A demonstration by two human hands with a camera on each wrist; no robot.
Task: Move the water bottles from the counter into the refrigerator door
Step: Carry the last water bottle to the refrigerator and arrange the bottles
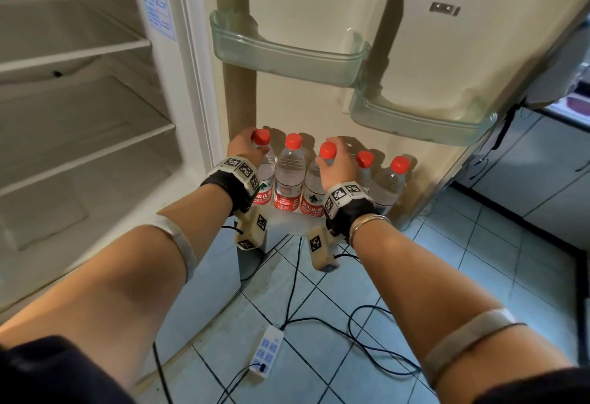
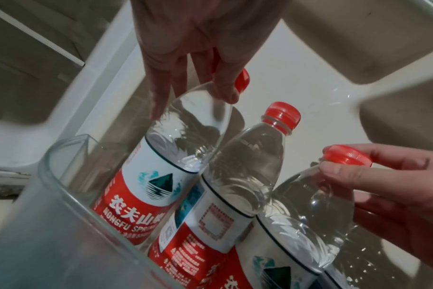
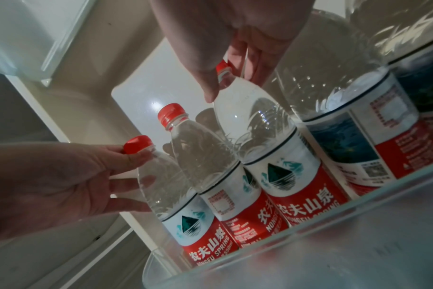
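Bottles (image 1: 289, 177) stand in door bin (five); each hand (image 1: 244, 148) grips one neck.

Five red-capped clear water bottles (image 1: 289, 177) stand upright, side by side, in the lowest door bin (image 2: 62, 176).

The left hand (image 2: 198, 39) grips the neck of the far water bottle (image 2: 161, 162) under its red cap. The middle bottle (image 2: 240, 176) stands beside it. At right, the right hand (image 2: 396, 187) holds the near bottle (image 2: 309, 224), inside the clear door bin (image 2: 62, 195).
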